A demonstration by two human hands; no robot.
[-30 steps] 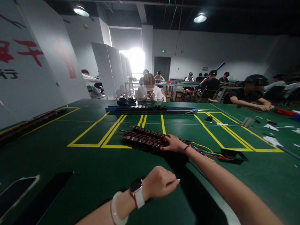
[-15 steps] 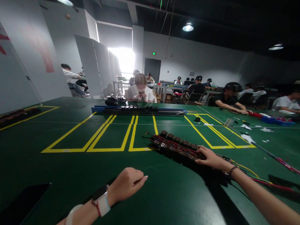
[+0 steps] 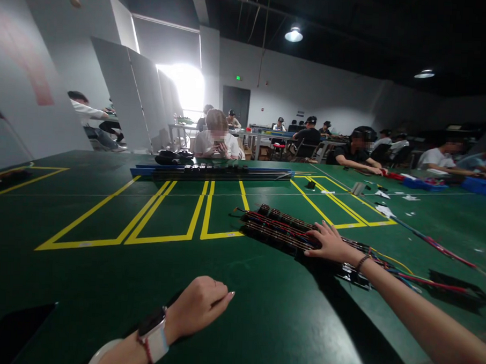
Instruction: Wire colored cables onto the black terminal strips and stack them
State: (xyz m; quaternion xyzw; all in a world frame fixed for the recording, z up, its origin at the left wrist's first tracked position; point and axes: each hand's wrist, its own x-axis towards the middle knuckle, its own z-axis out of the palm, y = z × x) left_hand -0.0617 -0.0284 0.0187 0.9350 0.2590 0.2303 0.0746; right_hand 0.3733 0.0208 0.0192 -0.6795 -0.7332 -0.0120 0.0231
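Note:
My right hand [image 3: 329,243] lies palm down on a long black strip assembly [image 3: 277,229] with red and black wires, which rests on the green table [image 3: 102,272]. Its fingers spread over the strip's middle. Coloured wires [image 3: 408,276] trail from the strip's right end past my wrist. My left hand [image 3: 199,307], with a watch on the wrist, rests on the table in a loose fist close to me, holding nothing and well apart from the strip.
Yellow tape lines [image 3: 164,221] mark boxes on the table. A long blue and black rail [image 3: 211,172] lies across the far side. Several people sit at the far edge and at tables beyond. Paper scraps [image 3: 384,209] and a blue bin [image 3: 418,183] lie at right.
The view has swung left and the strip now sits right of centre. My right hand stays pressed on the strip. My left fist has kept its place on the table.

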